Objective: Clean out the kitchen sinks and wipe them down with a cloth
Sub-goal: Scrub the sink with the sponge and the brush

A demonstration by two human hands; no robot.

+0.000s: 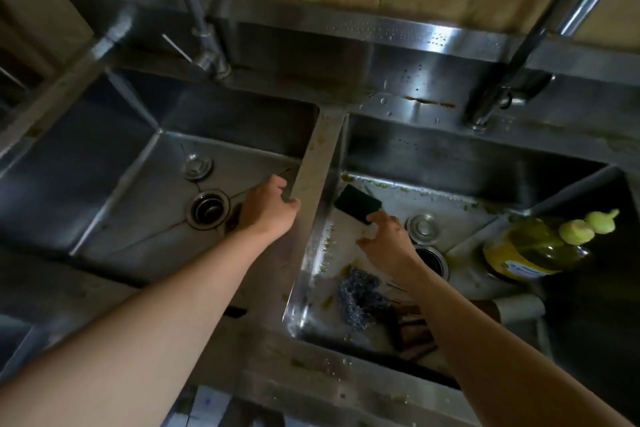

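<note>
My left hand [268, 210] grasps the divider [320, 163] between the sinks, while my right hand [388, 241] pinches a green sponge [356, 203] in the dirty right sink [450, 156]

Two bare forearms, sleeveless, left hand [268, 208], right hand [389, 241].

left sink [104, 163]: bare steel | right sink [467, 163]: food-flecked, wet | green scouring pad [356, 202]: tilted, above its floor
</note>
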